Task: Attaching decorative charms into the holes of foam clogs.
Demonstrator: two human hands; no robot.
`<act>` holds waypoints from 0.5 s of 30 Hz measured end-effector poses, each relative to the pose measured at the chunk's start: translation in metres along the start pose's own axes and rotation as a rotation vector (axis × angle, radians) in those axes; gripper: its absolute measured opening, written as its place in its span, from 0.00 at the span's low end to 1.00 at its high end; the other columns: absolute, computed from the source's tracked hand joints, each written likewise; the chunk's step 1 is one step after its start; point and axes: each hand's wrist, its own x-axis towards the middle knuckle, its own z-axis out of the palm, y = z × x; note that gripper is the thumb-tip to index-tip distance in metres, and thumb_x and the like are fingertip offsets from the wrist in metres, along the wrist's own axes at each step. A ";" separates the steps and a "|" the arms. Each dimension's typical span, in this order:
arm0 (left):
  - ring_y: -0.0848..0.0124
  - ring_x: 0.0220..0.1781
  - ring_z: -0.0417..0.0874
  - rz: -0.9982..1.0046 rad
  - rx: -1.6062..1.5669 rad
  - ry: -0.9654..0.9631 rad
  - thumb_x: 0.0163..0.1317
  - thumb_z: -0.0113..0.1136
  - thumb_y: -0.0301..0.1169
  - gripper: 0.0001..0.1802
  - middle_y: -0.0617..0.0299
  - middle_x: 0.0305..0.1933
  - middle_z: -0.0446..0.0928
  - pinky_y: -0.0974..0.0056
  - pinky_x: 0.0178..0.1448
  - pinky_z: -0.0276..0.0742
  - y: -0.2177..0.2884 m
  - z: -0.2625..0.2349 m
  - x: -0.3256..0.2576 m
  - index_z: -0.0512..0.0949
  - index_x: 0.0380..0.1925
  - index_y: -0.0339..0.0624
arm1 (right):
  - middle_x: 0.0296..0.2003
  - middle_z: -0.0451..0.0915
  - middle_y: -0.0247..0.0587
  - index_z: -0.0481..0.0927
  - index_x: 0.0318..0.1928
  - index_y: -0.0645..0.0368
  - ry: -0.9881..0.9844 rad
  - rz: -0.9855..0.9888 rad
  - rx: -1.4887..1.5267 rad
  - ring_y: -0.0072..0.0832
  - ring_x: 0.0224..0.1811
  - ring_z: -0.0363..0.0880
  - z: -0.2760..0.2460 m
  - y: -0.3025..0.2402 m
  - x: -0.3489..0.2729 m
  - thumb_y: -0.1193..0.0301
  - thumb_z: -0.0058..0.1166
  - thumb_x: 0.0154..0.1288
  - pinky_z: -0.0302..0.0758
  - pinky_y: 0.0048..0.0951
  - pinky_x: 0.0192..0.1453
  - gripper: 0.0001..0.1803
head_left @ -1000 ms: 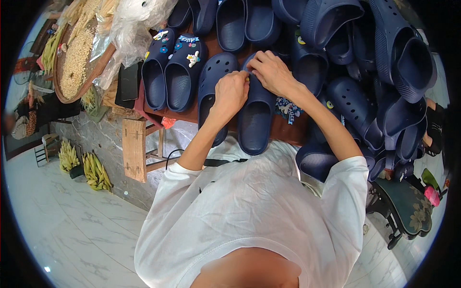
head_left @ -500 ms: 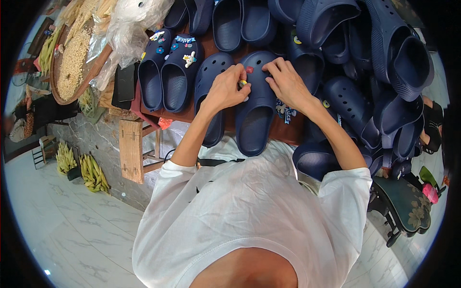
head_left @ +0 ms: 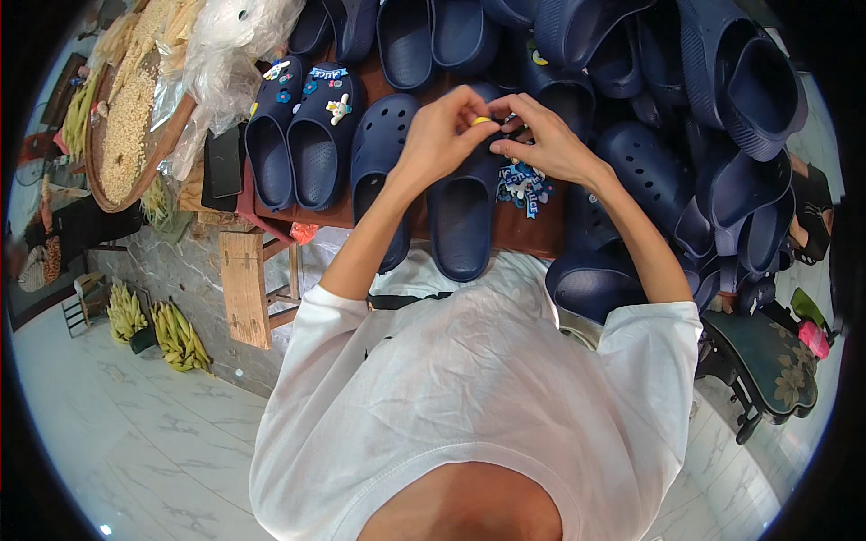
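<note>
Above a navy clog (head_left: 460,221) on the brown surface (head_left: 532,236), the left hand (head_left: 445,135) pinches a small yellow charm (head_left: 481,120) between thumb and fingers while the right hand (head_left: 552,146) curves close beside it, whether gripping anything I cannot tell, with a cluster of charms (head_left: 521,187) lying just right of the clog.

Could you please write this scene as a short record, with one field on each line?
Left hand: left hand pinches a small yellow decorative piece
Right hand: right hand close beside it; its grip is unclear
Below the hands: navy-blue rubbery clog, its upper partly hidden
Left of that clog: plain navy-blue clog with round holes
Farther left: navy-blue clog pair with colourful charms
Loose charms: small blue-and-white pile on the reddish-brown tabletop
Right side: heap of navy-blue clogs
</note>
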 end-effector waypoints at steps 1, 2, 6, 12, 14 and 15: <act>0.76 0.29 0.78 -0.024 -0.025 -0.042 0.58 0.71 0.32 0.13 0.63 0.29 0.79 0.70 0.35 0.75 0.004 0.007 0.004 0.78 0.36 0.38 | 0.49 0.75 0.46 0.75 0.51 0.60 0.000 -0.001 0.001 0.31 0.44 0.80 -0.001 0.001 0.000 0.67 0.65 0.61 0.78 0.36 0.44 0.20; 0.76 0.31 0.81 -0.014 -0.040 -0.070 0.58 0.70 0.32 0.13 0.62 0.31 0.81 0.70 0.37 0.76 0.004 0.012 0.008 0.78 0.37 0.37 | 0.45 0.77 0.47 0.75 0.48 0.61 -0.022 0.023 0.001 0.33 0.42 0.80 -0.002 0.003 0.000 0.67 0.64 0.62 0.77 0.37 0.43 0.18; 0.74 0.35 0.83 -0.075 -0.172 -0.065 0.59 0.70 0.32 0.14 0.59 0.35 0.83 0.69 0.41 0.78 -0.005 0.021 0.013 0.79 0.39 0.36 | 0.34 0.79 0.50 0.72 0.41 0.62 -0.028 0.093 -0.107 0.45 0.38 0.81 0.000 0.009 0.000 0.69 0.60 0.65 0.74 0.42 0.41 0.13; 0.67 0.44 0.83 0.051 0.122 -0.006 0.58 0.68 0.29 0.15 0.58 0.43 0.83 0.63 0.47 0.78 -0.022 -0.030 -0.012 0.79 0.45 0.39 | 0.39 0.79 0.54 0.72 0.45 0.63 0.032 0.059 -0.424 0.54 0.43 0.79 -0.003 0.019 -0.007 0.69 0.58 0.65 0.74 0.48 0.47 0.13; 0.63 0.46 0.83 0.064 0.159 -0.058 0.56 0.69 0.29 0.17 0.57 0.43 0.82 0.61 0.49 0.78 -0.022 -0.051 -0.025 0.79 0.46 0.40 | 0.42 0.79 0.53 0.72 0.48 0.63 0.030 0.079 -0.570 0.54 0.45 0.79 -0.003 0.022 -0.009 0.70 0.58 0.65 0.75 0.48 0.48 0.15; 0.59 0.47 0.81 0.068 0.296 -0.146 0.54 0.70 0.29 0.18 0.56 0.43 0.81 0.59 0.52 0.76 -0.020 -0.059 -0.032 0.79 0.46 0.41 | 0.42 0.79 0.53 0.72 0.48 0.63 0.030 0.079 -0.567 0.54 0.45 0.79 -0.003 0.023 -0.010 0.70 0.58 0.65 0.75 0.48 0.48 0.15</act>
